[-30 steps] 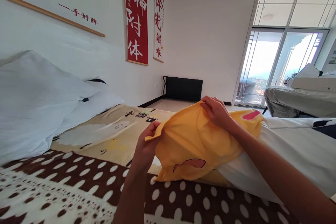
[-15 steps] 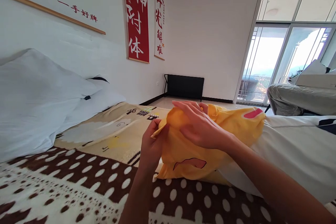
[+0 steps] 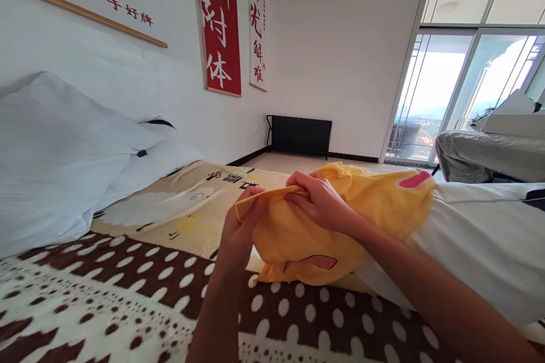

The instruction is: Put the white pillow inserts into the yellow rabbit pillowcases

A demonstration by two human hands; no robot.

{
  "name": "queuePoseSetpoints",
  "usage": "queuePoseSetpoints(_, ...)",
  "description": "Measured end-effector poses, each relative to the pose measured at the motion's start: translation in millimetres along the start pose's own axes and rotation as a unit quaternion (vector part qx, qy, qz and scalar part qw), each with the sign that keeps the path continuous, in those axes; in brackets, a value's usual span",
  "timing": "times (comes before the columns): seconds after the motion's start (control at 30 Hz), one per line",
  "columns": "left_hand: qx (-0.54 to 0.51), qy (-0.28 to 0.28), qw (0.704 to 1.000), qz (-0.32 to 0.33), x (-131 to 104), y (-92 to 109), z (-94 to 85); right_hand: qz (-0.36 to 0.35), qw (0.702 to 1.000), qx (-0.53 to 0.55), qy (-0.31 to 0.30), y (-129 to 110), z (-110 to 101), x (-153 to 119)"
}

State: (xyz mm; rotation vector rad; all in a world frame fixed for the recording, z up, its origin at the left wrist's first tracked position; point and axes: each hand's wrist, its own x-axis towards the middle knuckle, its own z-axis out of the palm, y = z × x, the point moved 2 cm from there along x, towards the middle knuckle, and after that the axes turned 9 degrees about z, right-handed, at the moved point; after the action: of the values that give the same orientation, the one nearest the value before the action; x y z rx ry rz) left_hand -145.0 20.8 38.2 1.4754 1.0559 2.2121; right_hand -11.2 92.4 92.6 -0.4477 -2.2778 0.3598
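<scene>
A yellow cloth point(image 3: 310, 244) with pink patches and a black-outlined shape lies bunched over the right end of the bed, partly over a white pillow or quilt point(image 3: 477, 238). My left hand point(image 3: 242, 227) pinches the cloth's left corner. A short way to the right, my right hand point(image 3: 317, 198) grips the same upper edge, fingers curled round it. Between my two hands the edge is drawn fairly straight. The cloth's far part is crumpled behind my right hand.
White pillows point(image 3: 63, 153) lean by the wall at the left. Beneath are a beige patterned blanket point(image 3: 170, 198) and a brown-and-white dotted blanket point(image 3: 128, 295). A black panel point(image 3: 300, 135) stands by the far wall. At the right is a plastic-covered piece of furniture point(image 3: 489, 153).
My right hand has gone from lying open over the cloth to gripping its upper edge. The edge between my hands has straightened. The view has shifted slightly.
</scene>
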Motion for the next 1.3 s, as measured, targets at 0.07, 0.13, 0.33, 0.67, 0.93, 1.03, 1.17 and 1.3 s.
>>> queuePoseSetpoints(0.07, 0.012, 0.039, 0.999, -0.002, 0.1, 2.0, -1.5, 0.007, 1.000, 0.008, 0.006, 0.5, 1.2, -0.9)
queuePoseSetpoints(0.13, 0.066, 0.075, 0.995, 0.009, -1.2, 5.2, -1.4, 0.015, 1.000, 0.007, 0.007, 2.3, 3.5, -1.4)
queuePoseSetpoints(0.33, 0.348, 0.110, 0.906, 0.212, -15.8, 27.4, 6.5, -0.040, 0.999, -0.018, 0.004, 4.0, 14.0, -1.2)
queuePoseSetpoints(0.67, -0.050, -0.018, 0.998, 0.040, -1.8, 20.9, -18.8, -0.027, 0.996, 0.022, 0.081, 8.7, 8.8, -5.4)
queuePoseSetpoints(0.93, 0.076, -0.117, 0.990, 0.015, -1.9, 11.3, -10.7, -0.055, 0.992, -0.010, 0.114, 7.9, 11.5, -7.8)
queuePoseSetpoints(1.03, 0.116, -0.133, 0.984, 0.027, -3.3, 13.7, -7.1, -0.075, 0.988, -0.013, 0.132, 6.9, 12.0, -9.8)
queuePoseSetpoints(1.17, 0.143, -0.132, 0.980, 0.037, -4.5, 15.3, -7.5, -0.122, 0.982, -0.026, 0.139, 4.2, 14.4, -11.5)
queuePoseSetpoints(1.3, 0.047, -0.099, 0.994, -0.021, -6.6, 12.0, -4.6, -0.121, 0.960, -0.073, 0.242, -0.3, 17.1, -21.6)
